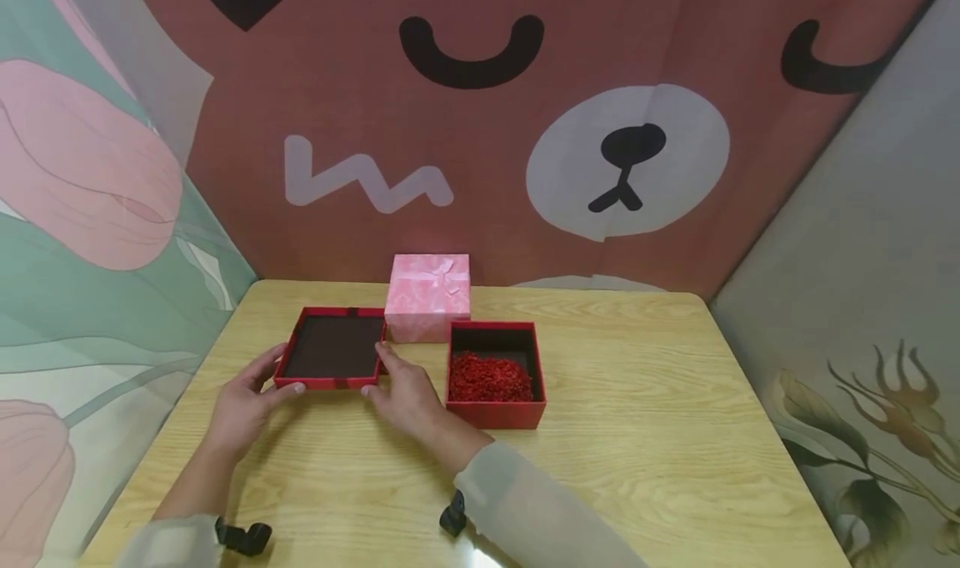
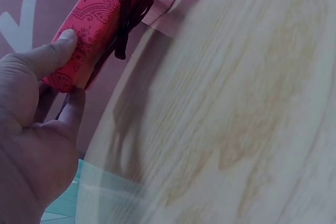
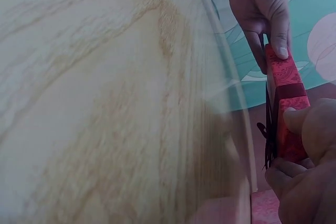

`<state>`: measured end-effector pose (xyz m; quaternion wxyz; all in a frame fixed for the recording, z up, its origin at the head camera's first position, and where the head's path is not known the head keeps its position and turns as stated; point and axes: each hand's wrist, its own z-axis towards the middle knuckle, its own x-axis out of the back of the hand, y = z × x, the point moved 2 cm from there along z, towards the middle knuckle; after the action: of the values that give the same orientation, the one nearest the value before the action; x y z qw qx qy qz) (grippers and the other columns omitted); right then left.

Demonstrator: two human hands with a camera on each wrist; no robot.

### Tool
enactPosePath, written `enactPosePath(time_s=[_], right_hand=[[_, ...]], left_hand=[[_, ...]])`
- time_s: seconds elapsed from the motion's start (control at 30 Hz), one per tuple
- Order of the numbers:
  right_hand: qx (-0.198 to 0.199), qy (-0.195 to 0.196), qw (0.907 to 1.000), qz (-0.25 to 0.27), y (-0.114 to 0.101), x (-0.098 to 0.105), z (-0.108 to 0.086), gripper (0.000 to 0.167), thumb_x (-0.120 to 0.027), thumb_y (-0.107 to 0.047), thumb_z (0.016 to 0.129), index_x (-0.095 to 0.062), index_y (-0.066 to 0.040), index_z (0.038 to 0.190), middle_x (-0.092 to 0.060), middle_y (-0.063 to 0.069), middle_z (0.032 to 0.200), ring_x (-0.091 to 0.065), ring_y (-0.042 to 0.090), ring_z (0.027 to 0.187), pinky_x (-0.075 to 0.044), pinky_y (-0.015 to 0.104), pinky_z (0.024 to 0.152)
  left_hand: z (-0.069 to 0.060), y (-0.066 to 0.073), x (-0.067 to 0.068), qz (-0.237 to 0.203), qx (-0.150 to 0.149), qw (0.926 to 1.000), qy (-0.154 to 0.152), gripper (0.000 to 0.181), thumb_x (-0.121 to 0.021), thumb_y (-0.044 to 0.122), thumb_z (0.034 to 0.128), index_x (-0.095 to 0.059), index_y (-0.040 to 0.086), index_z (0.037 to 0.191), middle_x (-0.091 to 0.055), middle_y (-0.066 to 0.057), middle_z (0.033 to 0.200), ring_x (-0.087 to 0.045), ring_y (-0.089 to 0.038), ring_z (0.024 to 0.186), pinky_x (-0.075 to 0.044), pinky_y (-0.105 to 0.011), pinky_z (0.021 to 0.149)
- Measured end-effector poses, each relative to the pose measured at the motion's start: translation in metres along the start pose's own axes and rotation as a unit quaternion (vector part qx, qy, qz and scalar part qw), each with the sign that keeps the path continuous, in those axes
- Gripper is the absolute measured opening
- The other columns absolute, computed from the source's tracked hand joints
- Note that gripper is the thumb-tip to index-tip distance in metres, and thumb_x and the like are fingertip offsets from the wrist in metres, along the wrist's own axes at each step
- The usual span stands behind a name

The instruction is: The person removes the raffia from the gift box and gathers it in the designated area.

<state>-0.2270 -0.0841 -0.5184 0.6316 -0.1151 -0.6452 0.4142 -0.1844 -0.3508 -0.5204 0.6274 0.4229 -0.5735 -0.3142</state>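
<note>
My left grip (image 1: 243,407) and right grip (image 1: 408,397) pinch opposite sides of the lid (image 1: 335,347), near the box (image 1: 497,415) at its 9 o'clock, so I'd squeeze evenly, turning both together to spare the bow (image 2: 122,36).

Left sleeve (image 1: 171,543), right sleeve (image 1: 525,497): pale grey-beige, ending on forearms. Left wrist camera (image 1: 249,540), right wrist camera (image 1: 453,516): small, black, blocky, at cuffs. Left hand (image 1: 242,405), right hand (image 1: 411,397): bare.

A bear mural (image 1: 480,118), possibly cloth, backs the table (image 1: 652,393).
</note>
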Motion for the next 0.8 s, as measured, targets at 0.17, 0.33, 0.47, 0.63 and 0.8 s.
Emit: enactPosePath(time_s=[0.17,0.33,0.47,0.63,0.8], right_hand=[[-0.008,-0.005,1.0,-0.003,0.004,-0.004,0.002,0.073,-0.075,-0.03,0.097,-0.041,-0.015,0.16,-0.047,0.002,0.159,-0.053,0.018,0.138,-0.043,0.026,0.114],[-0.008,-0.001,0.9999,-0.008,0.007,-0.008,0.004,0.073,-0.076,-0.03,0.096,-0.042,-0.014,0.159,-0.049,0.003,0.157,-0.057,0.02,0.135,-0.045,0.027,0.112],[-0.014,-0.002,0.9998,-0.011,0.01,-0.012,0.005,0.073,-0.077,-0.029,0.095,-0.044,-0.014,0.159,-0.051,0.005,0.156,-0.058,0.02,0.133,-0.047,0.027,0.11],[-0.018,-0.005,0.9997,-0.017,0.013,-0.017,0.006,0.073,-0.078,-0.029,0.094,-0.045,-0.014,0.158,-0.052,0.005,0.154,-0.06,0.02,0.131,-0.048,0.026,0.109],[-0.013,-0.003,0.9997,-0.022,0.014,-0.022,0.008,0.073,-0.079,-0.029,0.093,-0.046,-0.015,0.158,-0.052,0.002,0.154,-0.06,0.019,0.131,-0.049,0.026,0.108]], left_hand=[[0.004,-0.005,-0.004,-0.003,0.006,0.9998,-0.021,0.088,-0.083,0.042,0.0888,-0.04,0.018,0.161,-0.043,-0.021,0.159,-0.039,-0.043,0.146,-0.049,-0.006,0.089],[0.007,-0.007,-0.006,0.0,0.022,0.9991,-0.036,0.091,-0.082,0.042,0.0892,-0.036,0.017,0.163,-0.038,-0.023,0.161,-0.039,-0.046,0.146,-0.051,-0.012,0.093],[0.009,-0.009,-0.008,0.004,0.034,0.9984,-0.044,0.091,-0.082,0.041,0.0894,-0.034,0.016,0.164,-0.036,-0.024,0.163,-0.039,-0.045,0.146,-0.05,-0.024,0.101],[0.012,-0.014,-0.009,0.016,0.038,0.9979,-0.049,0.091,-0.083,0.036,0.0893,-0.034,0.015,0.163,-0.035,-0.023,0.163,-0.038,-0.044,0.148,-0.044,-0.035,0.107],[0.014,-0.018,-0.01,0.025,0.042,0.9974,-0.053,0.092,-0.085,0.032,0.0885,-0.035,0.013,0.163,-0.037,-0.023,0.163,-0.039,-0.043,0.147,-0.046,-0.027,0.105]])
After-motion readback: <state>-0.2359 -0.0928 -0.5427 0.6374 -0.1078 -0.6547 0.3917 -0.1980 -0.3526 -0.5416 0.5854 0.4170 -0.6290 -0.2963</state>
